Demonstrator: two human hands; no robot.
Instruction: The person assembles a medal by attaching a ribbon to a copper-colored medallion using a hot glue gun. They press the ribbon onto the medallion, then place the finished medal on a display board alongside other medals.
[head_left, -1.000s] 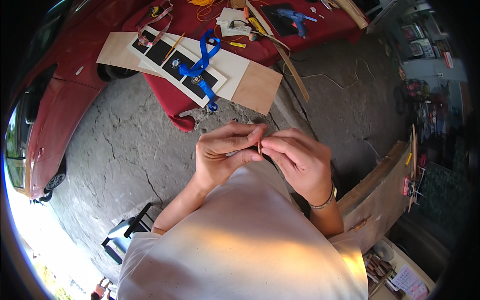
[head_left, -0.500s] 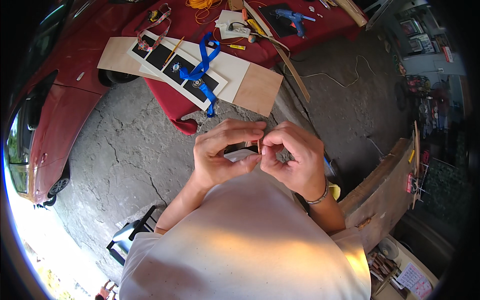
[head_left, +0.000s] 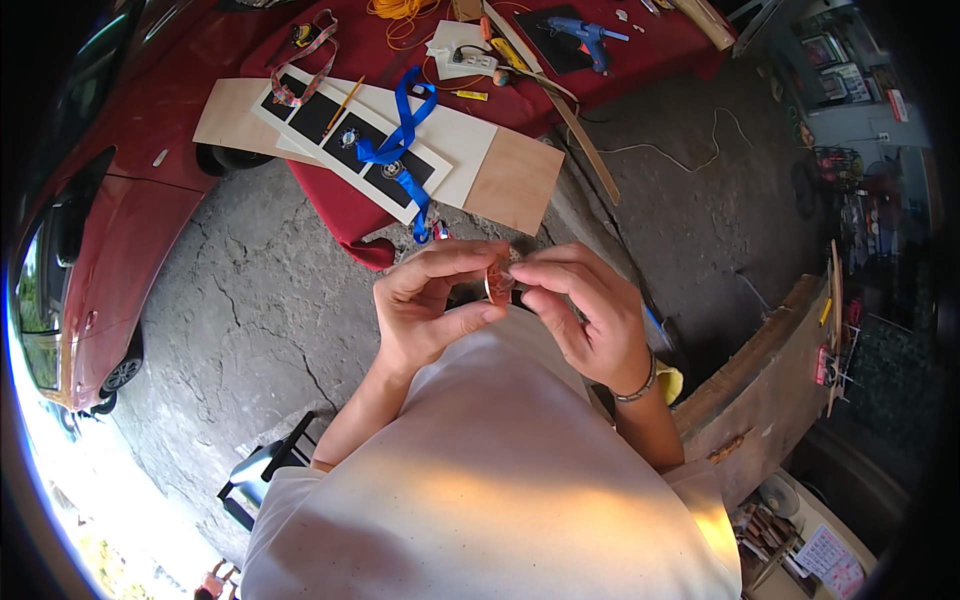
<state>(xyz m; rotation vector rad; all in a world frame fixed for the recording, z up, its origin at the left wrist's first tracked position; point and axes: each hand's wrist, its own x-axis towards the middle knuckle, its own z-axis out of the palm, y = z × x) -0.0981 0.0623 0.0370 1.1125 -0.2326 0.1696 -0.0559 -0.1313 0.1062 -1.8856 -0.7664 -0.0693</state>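
Observation:
In front of my chest, my left hand (head_left: 420, 300) pinches a round copper-coloured medal (head_left: 497, 283) by its edges, between thumb and fingertips. The medal's broad side is turned partly towards my right hand (head_left: 590, 310). The curled fingertips of that hand are at the medal's right side, around something small and pale that I cannot make out. Just beyond my left fingers a bit of red, white and blue ribbon (head_left: 440, 230) shows. Farther off, a blue ribbon (head_left: 405, 125) with round silvery medals lies across a white frame with black panels (head_left: 345, 180).
A red-covered table (head_left: 640, 75) at the back bears a blue glue gun (head_left: 585, 38), a power strip (head_left: 472, 62), a pencil (head_left: 343, 105), a patterned strap (head_left: 325, 48) and plywood (head_left: 515, 185). A red car (head_left: 140, 190) stands left, a black-framed chair (head_left: 265, 465) lower left, a wooden board (head_left: 760, 380) right.
The medal, edge-on before, now shows its broad side. My left hand has shifted slightly left, my right fingers have loosened and spread a little, and the striped ribbon has come into sight.

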